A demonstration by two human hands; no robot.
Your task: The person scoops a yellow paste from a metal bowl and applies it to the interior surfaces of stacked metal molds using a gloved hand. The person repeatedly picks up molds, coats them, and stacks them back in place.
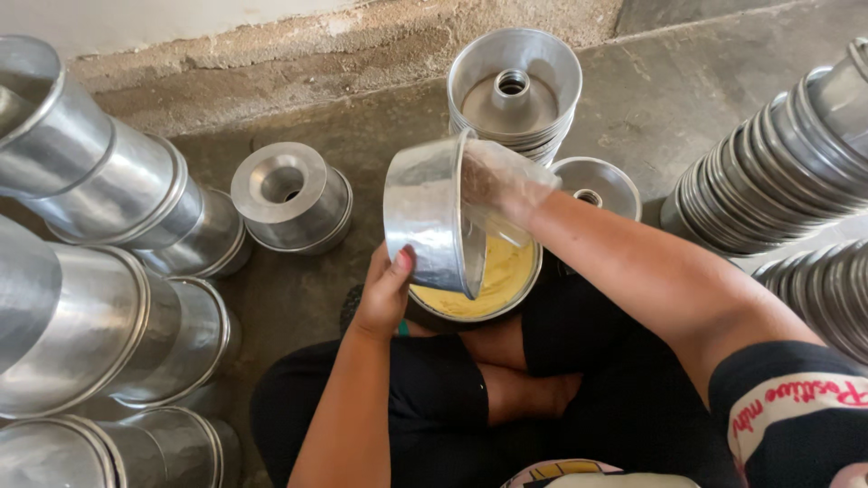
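My left hand [384, 294] grips the outside of a round aluminium cake tin [427, 217], which is tipped on its side with its mouth facing right. My right hand [502, 181], covered by a thin clear plastic glove, is inside the tin's mouth against its inner wall. Just below the tin sits a round container of yellow grease or batter [506, 285], resting between my crossed legs on the floor.
Stacks of aluminium tube tins lie on their sides at the left [99, 190] and right [778, 172]. An upright stack with a centre tube [514, 86] stands beyond, one upturned tin [291, 194] at left, another tin [597, 185] behind my arm. Concrete floor and wall base are ahead.
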